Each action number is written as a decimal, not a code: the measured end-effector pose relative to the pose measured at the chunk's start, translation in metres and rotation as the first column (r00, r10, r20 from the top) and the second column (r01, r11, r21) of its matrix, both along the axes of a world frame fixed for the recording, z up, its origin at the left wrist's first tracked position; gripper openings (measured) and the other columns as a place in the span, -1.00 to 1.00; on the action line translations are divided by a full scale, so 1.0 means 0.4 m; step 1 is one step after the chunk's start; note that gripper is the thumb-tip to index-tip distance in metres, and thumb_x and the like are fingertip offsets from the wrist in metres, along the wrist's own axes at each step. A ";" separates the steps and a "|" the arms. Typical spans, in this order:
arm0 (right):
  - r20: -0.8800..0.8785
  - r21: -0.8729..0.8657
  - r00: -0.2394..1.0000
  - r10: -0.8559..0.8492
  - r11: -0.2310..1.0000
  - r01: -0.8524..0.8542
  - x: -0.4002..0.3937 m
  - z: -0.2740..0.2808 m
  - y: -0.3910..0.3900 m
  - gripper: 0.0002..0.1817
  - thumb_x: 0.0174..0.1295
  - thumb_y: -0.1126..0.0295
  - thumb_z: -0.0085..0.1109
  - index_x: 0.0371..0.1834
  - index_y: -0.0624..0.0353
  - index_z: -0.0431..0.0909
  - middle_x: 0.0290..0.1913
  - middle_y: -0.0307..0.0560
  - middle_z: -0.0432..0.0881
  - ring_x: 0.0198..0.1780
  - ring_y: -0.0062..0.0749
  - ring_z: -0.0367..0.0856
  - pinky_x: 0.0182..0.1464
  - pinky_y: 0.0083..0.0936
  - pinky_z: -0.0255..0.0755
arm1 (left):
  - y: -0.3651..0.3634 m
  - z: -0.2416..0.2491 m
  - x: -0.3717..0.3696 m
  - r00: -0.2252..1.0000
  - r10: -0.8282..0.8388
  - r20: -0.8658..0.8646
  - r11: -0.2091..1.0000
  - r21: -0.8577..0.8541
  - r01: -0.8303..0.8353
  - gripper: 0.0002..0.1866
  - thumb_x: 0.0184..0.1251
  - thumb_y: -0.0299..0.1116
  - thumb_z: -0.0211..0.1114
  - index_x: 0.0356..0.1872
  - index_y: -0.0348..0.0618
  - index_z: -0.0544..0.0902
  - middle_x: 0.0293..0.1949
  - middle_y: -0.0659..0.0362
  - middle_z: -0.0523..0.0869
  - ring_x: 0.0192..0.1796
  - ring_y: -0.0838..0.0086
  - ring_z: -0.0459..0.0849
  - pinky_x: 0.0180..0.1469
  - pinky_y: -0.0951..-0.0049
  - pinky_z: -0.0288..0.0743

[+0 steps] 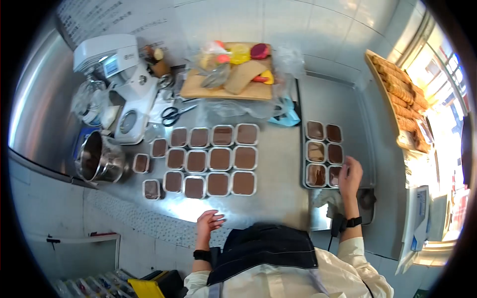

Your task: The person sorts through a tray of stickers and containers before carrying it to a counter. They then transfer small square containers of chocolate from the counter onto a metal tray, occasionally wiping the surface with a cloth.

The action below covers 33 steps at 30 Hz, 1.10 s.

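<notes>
Square containers filled with brown stand in rows on the metal counter. More of them sit in two columns in the grey tray at the right. At that tray's front end, my right hand is over the nearest right-hand container and partly hides it; its fingers are bent, and whether they grip the container is unclear. My left hand hovers by the counter's front edge, below the rows, with its fingers loosely apart and nothing in them.
A white mixer and a metal bowl stand at the left, scissors beside them. Behind the rows is a wooden board with bags and tools. A tray of baked pieces lies by the window.
</notes>
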State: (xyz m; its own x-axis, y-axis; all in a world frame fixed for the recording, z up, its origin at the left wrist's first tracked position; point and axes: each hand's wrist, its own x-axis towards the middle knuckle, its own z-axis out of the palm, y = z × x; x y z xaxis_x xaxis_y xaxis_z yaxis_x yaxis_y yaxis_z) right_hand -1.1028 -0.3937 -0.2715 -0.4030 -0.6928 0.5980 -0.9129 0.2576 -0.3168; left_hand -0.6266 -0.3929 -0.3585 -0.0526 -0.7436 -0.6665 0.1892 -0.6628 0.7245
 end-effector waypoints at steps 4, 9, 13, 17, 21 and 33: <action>0.295 0.223 0.686 0.666 0.650 -0.727 0.263 -0.037 -0.126 -0.51 -0.01 0.32 0.22 0.05 0.12 0.38 -0.06 0.01 0.50 -0.03 -0.08 0.45 0.03 -0.24 0.28 | -0.004 -0.002 0.016 0.999 -0.013 -0.050 1.000 -0.013 0.012 -0.73 0.29 -0.32 -0.06 -0.15 -0.20 0.56 -0.30 -0.01 0.70 -0.34 0.31 0.71 -0.43 0.56 0.50; 0.187 0.344 0.476 0.859 0.397 -0.851 0.507 -0.040 -0.201 -0.37 -0.07 0.15 0.28 0.10 0.12 0.34 0.03 0.00 0.39 0.07 -0.14 0.36 0.05 -0.25 0.27 | -0.004 -0.007 0.015 0.997 -0.026 -0.066 1.000 -0.019 0.025 -0.73 0.30 -0.33 -0.07 -0.15 -0.21 0.56 -0.29 -0.02 0.70 -0.35 0.32 0.71 -0.43 0.57 0.50; 0.189 0.349 0.516 0.836 0.434 -0.831 0.549 -0.081 -0.204 -0.29 -0.11 0.10 0.29 0.13 0.15 0.30 0.02 0.03 0.34 0.06 -0.10 0.31 0.05 -0.25 0.27 | 0.001 -0.018 0.014 0.997 -0.015 -0.069 0.999 -0.030 0.013 -0.73 0.32 -0.32 -0.07 -0.15 -0.20 0.56 -0.29 -0.01 0.70 -0.37 0.35 0.71 -0.43 0.57 0.50; 0.214 0.388 0.573 0.791 0.470 -0.793 0.538 -0.085 -0.178 -0.18 -0.22 0.03 0.34 0.14 0.19 0.28 -0.03 0.08 0.32 0.01 -0.07 0.32 0.03 -0.22 0.27 | 0.003 -0.027 0.016 0.997 -0.020 -0.078 0.999 -0.043 0.016 -0.73 0.32 -0.32 -0.06 -0.15 -0.20 0.56 -0.30 0.00 0.70 -0.38 0.35 0.71 -0.43 0.57 0.50; 0.257 0.496 0.679 0.688 0.509 -0.703 0.518 -0.087 -0.136 -0.11 -0.26 0.00 0.35 0.18 0.20 0.24 0.02 0.13 0.31 0.04 0.00 0.32 0.06 -0.14 0.26 | -0.007 -0.015 0.021 0.996 -0.062 -0.071 0.997 -0.040 0.060 -0.72 0.31 -0.32 -0.07 -0.12 -0.23 0.53 -0.27 -0.07 0.69 -0.34 0.28 0.71 -0.44 0.54 0.51; 0.532 0.589 0.760 0.374 0.481 -0.649 0.404 -0.037 -0.016 -0.03 -0.31 0.16 0.37 0.25 0.18 0.10 0.03 0.20 0.37 0.03 0.04 0.41 0.04 -0.11 0.33 | -0.007 -0.026 0.015 0.997 -0.074 -0.025 0.997 -0.011 0.074 -0.71 0.31 -0.26 -0.07 -0.08 -0.18 0.46 -0.26 -0.08 0.67 -0.36 0.22 0.70 -0.51 0.51 0.50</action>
State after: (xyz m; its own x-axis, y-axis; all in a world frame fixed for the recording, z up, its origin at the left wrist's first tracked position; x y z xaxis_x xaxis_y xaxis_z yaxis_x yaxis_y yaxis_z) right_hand -0.9413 -0.3999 -0.2864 0.1222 -0.9583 -0.2583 -0.8494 0.0336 -0.5267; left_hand -0.6207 -0.3955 -0.3688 -0.1242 -0.7437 -0.6569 0.1584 -0.6684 0.7267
